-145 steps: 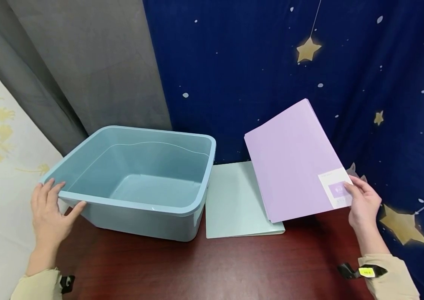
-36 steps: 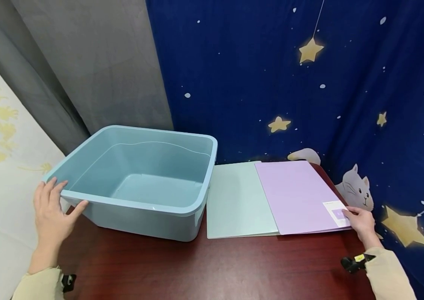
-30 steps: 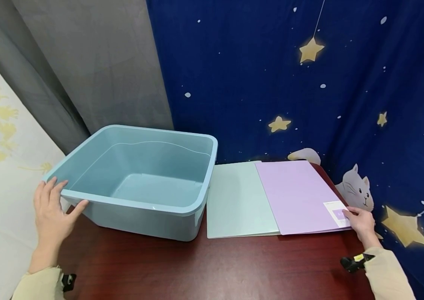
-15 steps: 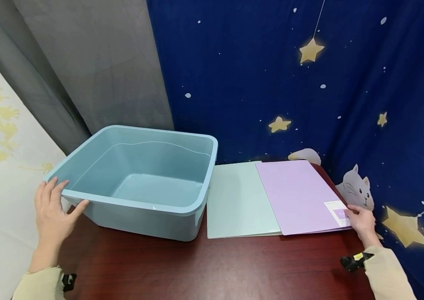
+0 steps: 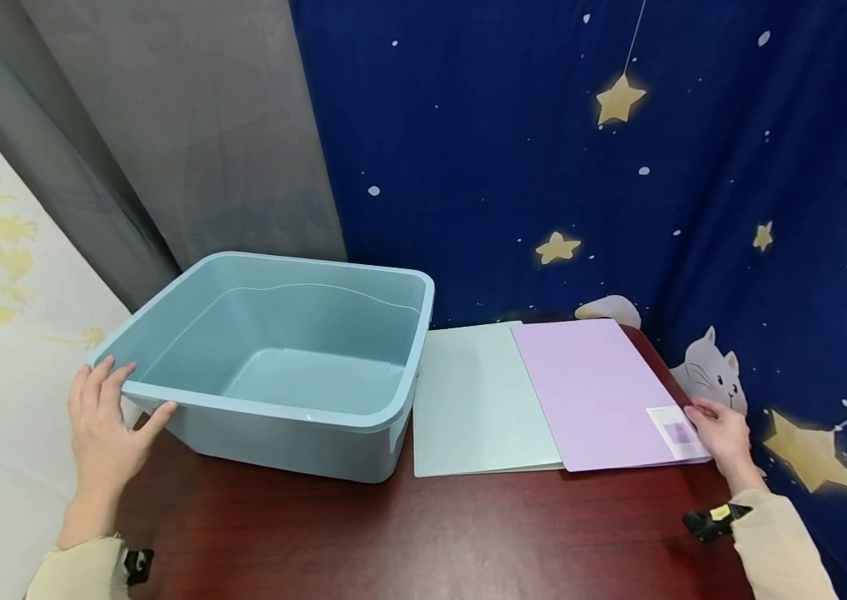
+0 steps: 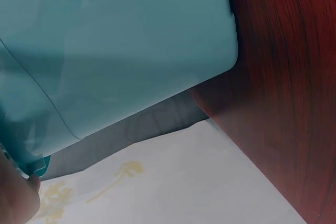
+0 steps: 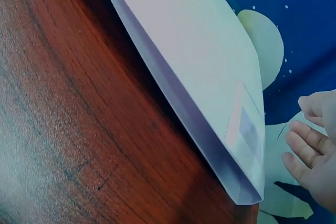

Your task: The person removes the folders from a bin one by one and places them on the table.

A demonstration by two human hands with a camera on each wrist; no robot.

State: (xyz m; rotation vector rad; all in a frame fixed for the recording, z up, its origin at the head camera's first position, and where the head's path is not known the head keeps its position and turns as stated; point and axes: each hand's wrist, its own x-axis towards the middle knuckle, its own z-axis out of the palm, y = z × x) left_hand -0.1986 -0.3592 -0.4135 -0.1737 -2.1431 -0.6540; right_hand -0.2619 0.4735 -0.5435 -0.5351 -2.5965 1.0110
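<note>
A blue-green plastic tub stands on the left part of the table. My left hand holds its near left corner, fingertips over the rim and thumb outside below it. On the right lies a light purple file folder, flat, its left edge overlapping a pale mint folder beside the tub. A white label with a purple square sits at the purple folder's near right corner. Just off that corner is my right hand; the right wrist view shows its fingers loosely bent, apart from the folder, holding nothing.
The dark red wooden table ends close to the purple folder's right side. Behind it hang a navy star-print curtain and a grey curtain. A white cloth with yellow flowers hangs at the left.
The purple folder, earlier held up at a tilt by my right hand, came down flat over the mint folder. The right hand has since let go of its corner. My left hand stays at the tub.
</note>
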